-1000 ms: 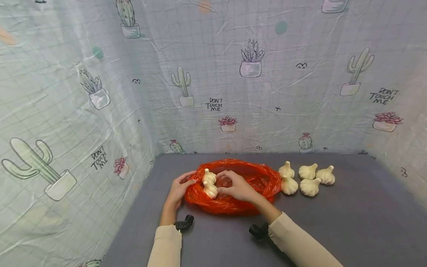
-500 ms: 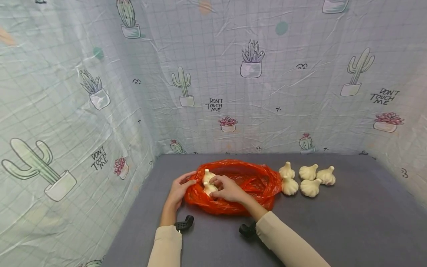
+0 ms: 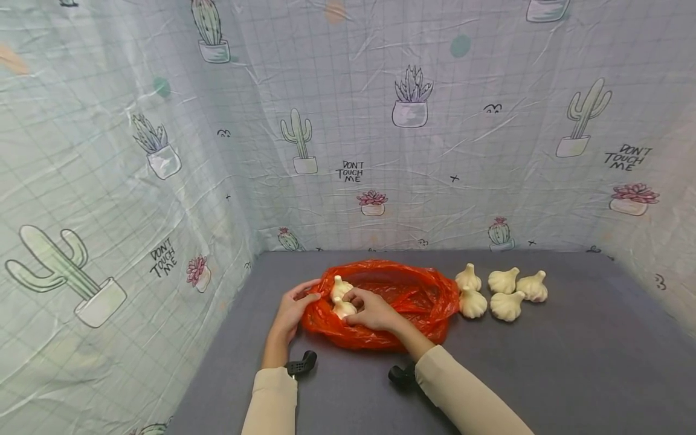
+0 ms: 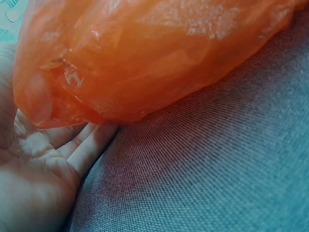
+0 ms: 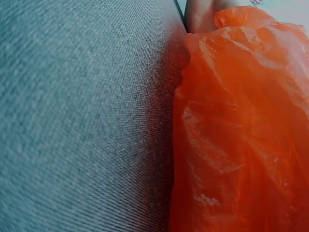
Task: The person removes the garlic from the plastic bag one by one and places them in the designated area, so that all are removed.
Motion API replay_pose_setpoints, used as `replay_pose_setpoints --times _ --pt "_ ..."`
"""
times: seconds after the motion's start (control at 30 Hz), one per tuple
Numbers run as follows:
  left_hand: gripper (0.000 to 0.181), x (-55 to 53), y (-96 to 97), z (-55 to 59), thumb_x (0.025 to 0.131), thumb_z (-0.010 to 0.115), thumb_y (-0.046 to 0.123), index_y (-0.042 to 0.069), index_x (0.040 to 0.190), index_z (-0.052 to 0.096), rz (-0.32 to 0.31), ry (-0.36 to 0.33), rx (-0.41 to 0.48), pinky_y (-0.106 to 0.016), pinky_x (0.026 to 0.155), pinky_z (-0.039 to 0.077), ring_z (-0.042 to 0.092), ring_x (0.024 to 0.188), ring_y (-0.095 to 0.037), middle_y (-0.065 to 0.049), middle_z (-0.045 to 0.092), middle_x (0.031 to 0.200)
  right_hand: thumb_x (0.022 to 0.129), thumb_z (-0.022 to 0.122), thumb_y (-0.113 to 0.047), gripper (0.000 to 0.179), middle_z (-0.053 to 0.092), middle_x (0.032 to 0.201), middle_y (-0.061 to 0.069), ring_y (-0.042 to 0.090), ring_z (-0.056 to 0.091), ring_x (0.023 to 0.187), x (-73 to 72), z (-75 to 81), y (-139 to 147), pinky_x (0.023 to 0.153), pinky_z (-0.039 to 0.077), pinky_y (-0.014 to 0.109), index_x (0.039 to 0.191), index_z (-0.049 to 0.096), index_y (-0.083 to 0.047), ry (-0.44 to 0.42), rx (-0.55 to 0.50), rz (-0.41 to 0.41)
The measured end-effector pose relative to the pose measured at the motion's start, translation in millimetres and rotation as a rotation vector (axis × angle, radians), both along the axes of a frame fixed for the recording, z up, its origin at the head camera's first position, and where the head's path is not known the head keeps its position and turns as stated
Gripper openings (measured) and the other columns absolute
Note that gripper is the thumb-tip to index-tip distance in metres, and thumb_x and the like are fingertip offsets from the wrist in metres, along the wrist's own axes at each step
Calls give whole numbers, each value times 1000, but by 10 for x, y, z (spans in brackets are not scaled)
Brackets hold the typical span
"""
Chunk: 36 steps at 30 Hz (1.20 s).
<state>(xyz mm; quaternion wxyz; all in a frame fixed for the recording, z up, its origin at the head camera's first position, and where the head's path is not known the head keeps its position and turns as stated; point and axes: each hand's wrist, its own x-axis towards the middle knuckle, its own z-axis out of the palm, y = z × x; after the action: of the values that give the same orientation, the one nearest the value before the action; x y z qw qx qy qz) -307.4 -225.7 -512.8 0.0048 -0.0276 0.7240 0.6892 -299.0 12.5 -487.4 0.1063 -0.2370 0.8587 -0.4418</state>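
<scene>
A red plastic bag lies with its mouth spread wide. At its left end my left hand holds the rim, thumb over the edge and fingers around the outside. In the left wrist view that hand's palm shows below the bag. Two garlic bulbs sit inside the bag's left end, a far bulb and a near bulb. My right hand reaches over the bag's near rim and grips the near bulb between fingers and thumb. The right wrist view shows mostly the bag's side.
Several more garlic bulbs stand grouped just right of the bag, one bulb right at its edge. Everything rests on a grey cloth-covered table. A cactus-print curtain rises along the back and sides.
My right hand has moved left inside the bag and closed its fingers on the near garlic bulb. My left hand and the bag have stayed put.
</scene>
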Motion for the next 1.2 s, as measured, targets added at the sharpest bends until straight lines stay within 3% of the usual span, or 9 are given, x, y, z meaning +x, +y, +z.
replay_pose_setpoints --times 0.47,0.87,1.2 --pt "42 -8 -9 -19 93 74 17 15 134 69 -5 -13 -13 -35 94 56 63 115 -21 -12 65 137 82 84 -18 40 70 112 10 18 65 93 50 32 90 81 53 34 117 64 -16 -8 -78 -9" --pt "40 -4 -9 -10 93 73 17 15 133 69 -6 -9 -14 -33 92 56 64 114 -21 -12 65 137 81 85 -14 44 67 125 14 29 66 108 92 130 223 91 57 44 120 65 -13 5 -152 -45" --pt "39 -6 -5 -5 93 73 15 15 131 70 2 1 6 -31 87 56 66 109 -19 -12 66 134 83 83 -15 44 66 125 14 23 68 98 106 209 368 76 56 31 122 65 -15 -24 -187 -73"
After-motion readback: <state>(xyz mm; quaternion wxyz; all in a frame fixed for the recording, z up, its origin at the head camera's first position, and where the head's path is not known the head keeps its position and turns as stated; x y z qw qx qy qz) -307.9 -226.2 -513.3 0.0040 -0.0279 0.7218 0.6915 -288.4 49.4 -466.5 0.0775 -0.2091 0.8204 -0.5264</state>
